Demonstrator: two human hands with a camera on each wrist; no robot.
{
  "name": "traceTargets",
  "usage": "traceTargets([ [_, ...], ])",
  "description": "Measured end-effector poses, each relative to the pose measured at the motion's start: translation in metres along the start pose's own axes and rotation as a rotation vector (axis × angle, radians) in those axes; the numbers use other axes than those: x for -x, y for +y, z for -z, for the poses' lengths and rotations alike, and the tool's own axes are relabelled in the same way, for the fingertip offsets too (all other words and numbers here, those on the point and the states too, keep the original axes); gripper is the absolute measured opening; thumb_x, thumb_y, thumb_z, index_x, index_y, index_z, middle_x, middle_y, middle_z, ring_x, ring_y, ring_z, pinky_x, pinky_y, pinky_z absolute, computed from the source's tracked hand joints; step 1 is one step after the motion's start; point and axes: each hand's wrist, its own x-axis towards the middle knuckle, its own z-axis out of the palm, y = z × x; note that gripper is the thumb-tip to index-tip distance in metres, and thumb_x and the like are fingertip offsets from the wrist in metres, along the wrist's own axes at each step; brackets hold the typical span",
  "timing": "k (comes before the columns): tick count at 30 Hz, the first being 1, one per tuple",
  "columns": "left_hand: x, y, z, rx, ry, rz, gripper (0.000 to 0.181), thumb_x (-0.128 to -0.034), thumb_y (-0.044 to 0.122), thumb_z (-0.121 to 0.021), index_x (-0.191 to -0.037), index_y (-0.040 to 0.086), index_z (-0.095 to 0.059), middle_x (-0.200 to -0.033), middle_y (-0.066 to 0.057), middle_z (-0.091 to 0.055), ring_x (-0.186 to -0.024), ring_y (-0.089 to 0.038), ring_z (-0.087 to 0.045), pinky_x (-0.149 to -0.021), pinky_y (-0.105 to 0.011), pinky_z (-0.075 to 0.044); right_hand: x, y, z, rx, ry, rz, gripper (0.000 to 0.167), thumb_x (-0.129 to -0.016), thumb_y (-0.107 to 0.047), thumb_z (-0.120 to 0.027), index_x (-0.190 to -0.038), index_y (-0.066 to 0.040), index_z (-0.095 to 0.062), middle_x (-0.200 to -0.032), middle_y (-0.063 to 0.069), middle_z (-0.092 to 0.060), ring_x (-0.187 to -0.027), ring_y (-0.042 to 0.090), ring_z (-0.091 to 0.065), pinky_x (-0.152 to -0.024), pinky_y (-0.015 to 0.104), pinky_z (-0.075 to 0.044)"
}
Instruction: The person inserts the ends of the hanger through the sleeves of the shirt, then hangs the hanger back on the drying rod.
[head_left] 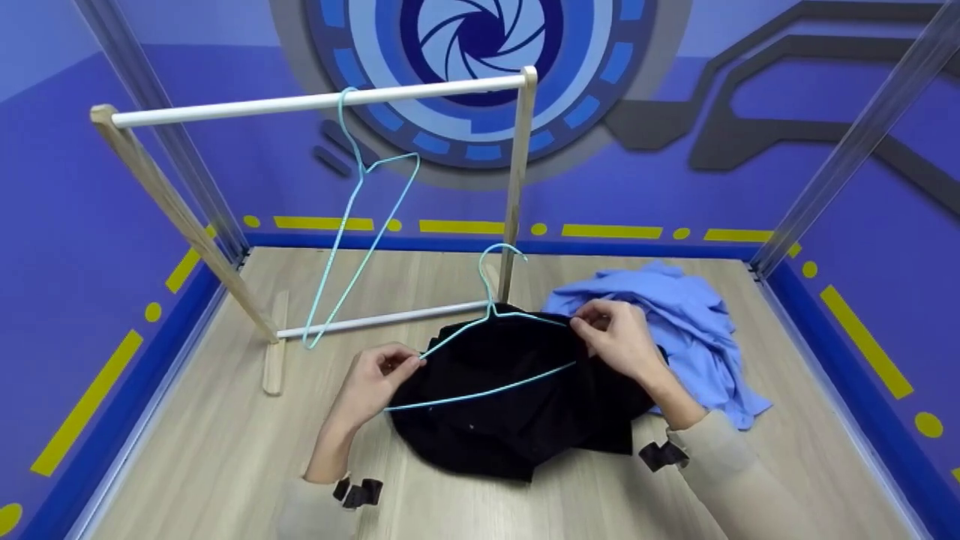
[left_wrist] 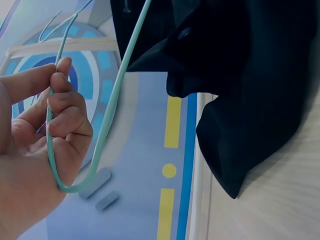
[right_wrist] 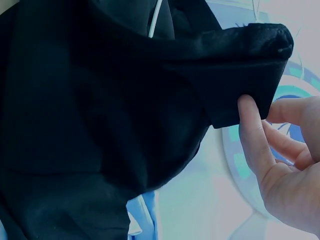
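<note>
A light-green wire hanger (head_left: pixel 480 391) stands hook upward with its right part inside a black shirt (head_left: pixel 510 435), a collared garment bunched over the table. My left hand (head_left: pixel 375 382) pinches the hanger's left shoulder between thumb and fingers; the left wrist view shows the bare wire loop (left_wrist: pixel 107 120) at that hand, with the black cloth (left_wrist: pixel 260 90) apart from it. With thumb and fingers my right hand (head_left: pixel 622 337) pinches the shirt's collar (right_wrist: pixel 235 85) near the hanger's right shoulder. The hanger's right end is hidden by the cloth.
A rack with a white top rail (head_left: pixel 240 110) and wooden posts (head_left: pixel 187 217) stands at the back left. A second light-green hanger (head_left: pixel 345 217) hangs from it. Behind my right hand lies a crumpled blue garment (head_left: pixel 697 322). Blue printed walls (head_left: pixel 660 187) enclose the wooden tabletop (head_left: pixel 202 450).
</note>
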Motion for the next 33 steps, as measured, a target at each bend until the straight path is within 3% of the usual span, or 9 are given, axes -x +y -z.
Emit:
traceTargets([
  [16, -0.010, 0.006, -0.029, -0.046, -0.030, -0.083, 0.004, -0.0951, 0.005, -0.073, -0.094, 0.004, -0.077, -0.082, -0.008, -0.071, -0.068, -0.009, -0.054, -0.064, -0.021, -0.044, 0.004, -0.014, -0.006, -0.063, -0.009, 0.010, 0.006, -0.094, -0.011, -0.075, -0.094, -0.005, -0.075, -0.068, -0.002, -0.066, -0.048, 0.015, -0.062, -0.048, 0.027, -0.051],
  [20, -0.013, 0.007, -0.035, -0.069, -0.049, -0.110, 0.005, -0.0960, 0.007, -0.072, -0.094, 0.007, -0.077, -0.079, -0.003, -0.069, -0.067, -0.010, -0.053, -0.063, -0.021, -0.043, 0.003, -0.015, -0.008, -0.097, -0.007, 0.006, 0.006, -0.094, -0.010, -0.075, -0.095, -0.004, -0.074, -0.077, 0.003, -0.067, -0.050, 0.016, -0.065, -0.051, 0.028, -0.053],
  [25, -0.016, 0.008, -0.045, -0.084, -0.050, -0.118, 0.005, -0.0951, 0.003, -0.072, -0.094, 0.003, -0.077, -0.079, -0.008, -0.070, -0.066, -0.010, -0.051, -0.061, -0.020, -0.041, 0.002, -0.015, -0.010, -0.148, -0.014, -0.016, 0.005, -0.094, -0.008, -0.075, -0.095, -0.004, -0.072, -0.086, 0.009, -0.071, -0.055, 0.017, -0.068, -0.054, 0.030, -0.057],
  [28, -0.016, 0.018, -0.049, -0.089, -0.056, -0.111, 0.005, -0.0946, -0.002, -0.070, -0.094, -0.002, -0.075, -0.081, -0.015, -0.069, -0.067, -0.012, -0.051, -0.062, -0.021, -0.040, 0.001, -0.016, -0.011, -0.169, -0.023, -0.028, 0.006, -0.094, -0.007, -0.074, -0.096, -0.002, -0.071, -0.080, 0.011, -0.074, -0.057, 0.019, -0.070, -0.055, 0.030, -0.058],
  [33, -0.011, 0.046, -0.049, -0.079, -0.077, -0.130, 0.006, -0.0953, -0.005, -0.068, -0.093, -0.007, -0.073, -0.083, -0.018, -0.069, -0.070, -0.015, -0.054, -0.065, -0.022, -0.043, 0.000, -0.016, -0.012, -0.153, -0.032, -0.036, 0.006, -0.094, -0.008, -0.075, -0.096, -0.004, -0.072, -0.076, 0.007, -0.074, -0.061, 0.017, -0.071, -0.058, 0.027, -0.057],
])
